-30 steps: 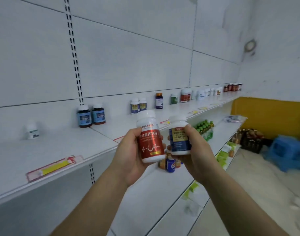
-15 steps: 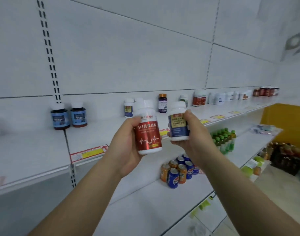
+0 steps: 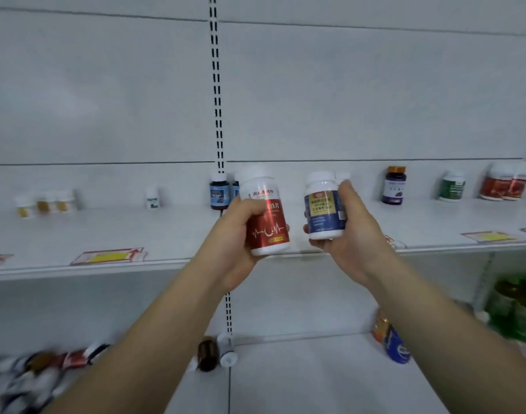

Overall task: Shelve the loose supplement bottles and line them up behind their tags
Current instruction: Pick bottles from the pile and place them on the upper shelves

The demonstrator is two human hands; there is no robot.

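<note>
The left hand (image 3: pixel 234 234) held a white plastic bottle with a red label (image 3: pixel 264 213) up in front of the white metal shelf (image 3: pixel 166 234). The right hand (image 3: pixel 354 231) held a white plastic bottle with a blue label (image 3: pixel 324 204) just beside it, not touching.

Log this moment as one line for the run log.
left hand holds red-label bottle | right hand holds blue-label bottle | both in front of upper shelf | neither shelved yet
</note>
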